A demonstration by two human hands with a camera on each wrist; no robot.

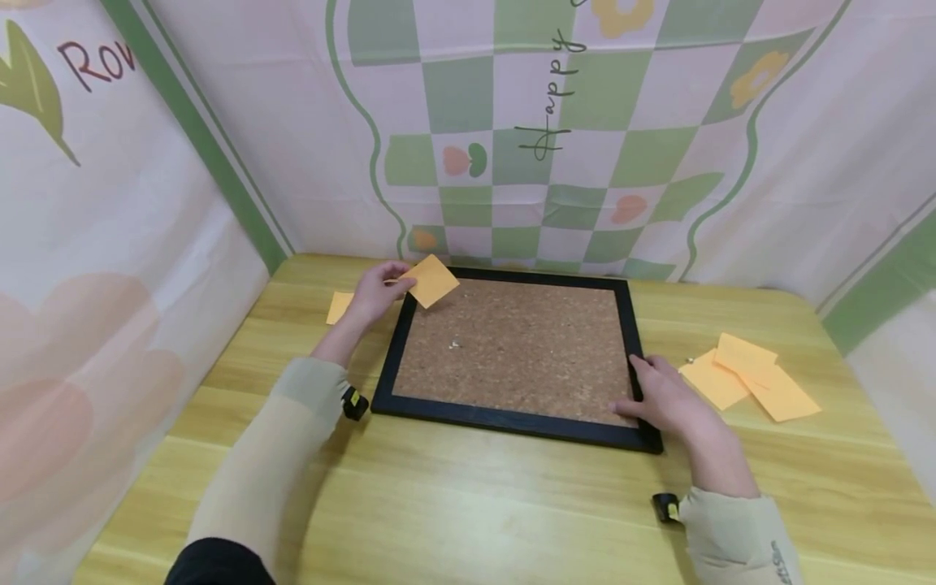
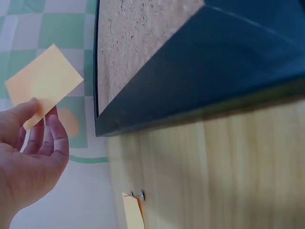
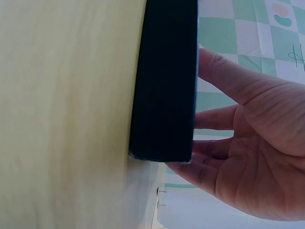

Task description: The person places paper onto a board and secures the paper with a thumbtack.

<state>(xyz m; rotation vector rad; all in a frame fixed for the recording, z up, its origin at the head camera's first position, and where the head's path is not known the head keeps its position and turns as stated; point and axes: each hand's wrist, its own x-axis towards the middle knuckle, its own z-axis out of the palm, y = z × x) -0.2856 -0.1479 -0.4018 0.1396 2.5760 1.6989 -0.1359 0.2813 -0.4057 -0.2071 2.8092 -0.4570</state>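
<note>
In the head view my left hand (image 1: 378,292) pinches an orange sticky note (image 1: 433,282) between thumb and fingers, over the upper left corner of a black-framed cork board (image 1: 512,345). The left wrist view shows the same note (image 2: 45,83) held away from the frame (image 2: 190,71). My right hand (image 1: 669,398) rests on the board's right edge, its thumb reaching over the cork. From the right wrist, the thumb and fingertips of that hand (image 3: 252,138) meet the dark frame side (image 3: 167,86); their exact contact is partly hidden.
Several orange notes (image 1: 746,378) lie overlapped right of the board, a small pin (image 1: 690,360) beside them. Another note (image 1: 339,307) lies left of the board, with a pin (image 2: 141,195) by it. Small pale bits (image 1: 455,345) sit on the cork. Printed cloth (image 1: 512,122) hangs behind the table.
</note>
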